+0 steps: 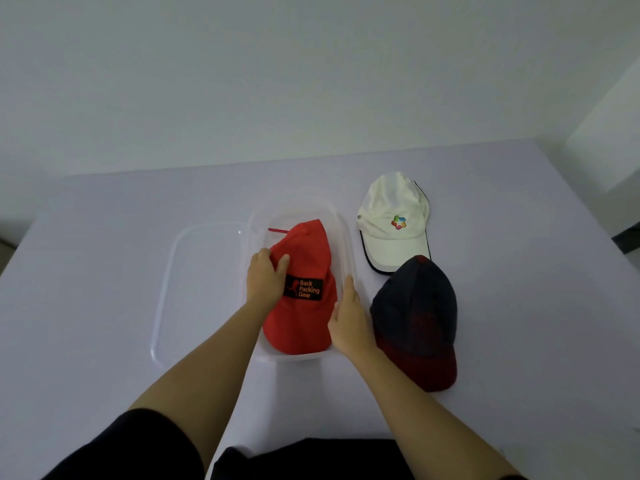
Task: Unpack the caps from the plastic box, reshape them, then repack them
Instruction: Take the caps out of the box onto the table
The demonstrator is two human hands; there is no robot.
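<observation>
Both at the red cap (304, 323): left hand (265, 280) in a pinch, right hand (348, 318) flat alongside.

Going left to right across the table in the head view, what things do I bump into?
First the clear plastic lid lying flat → clear plastic box with the red fabric cap inside → dark blue cap with a red brim. The white cap lies farther back, over the same stretch, so I skip it.
</observation>
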